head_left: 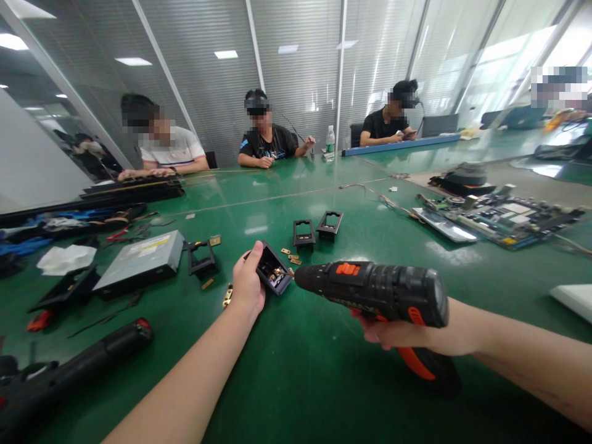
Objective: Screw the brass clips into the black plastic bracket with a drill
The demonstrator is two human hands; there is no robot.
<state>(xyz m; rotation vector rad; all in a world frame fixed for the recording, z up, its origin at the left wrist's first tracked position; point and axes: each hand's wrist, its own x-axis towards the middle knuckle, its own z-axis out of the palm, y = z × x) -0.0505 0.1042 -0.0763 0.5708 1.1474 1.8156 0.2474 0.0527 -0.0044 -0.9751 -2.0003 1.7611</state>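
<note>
Black housing, held in my left hand over the green table. My right hand grips the drill, tip at the housing's opening. Brass fittings sit inside; from my end, looks partway, unfinished. Loose brass plates nearby.

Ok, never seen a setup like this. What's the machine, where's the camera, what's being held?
No machine arms: just a person's bare hands, seen from one head-worn camera looking forward and down. The left hand holds a black, boxy plastic frame with metal parts inside. The right hand grips a black-and-orange cordless drill, its nose pointing at that frame; bit contact is too small to judge. On the glossy green tabletop lie similar black frames, small flat brass-coloured plates, a silver rectangular metal box and, right, a circuit board. Other people sit across.
</note>
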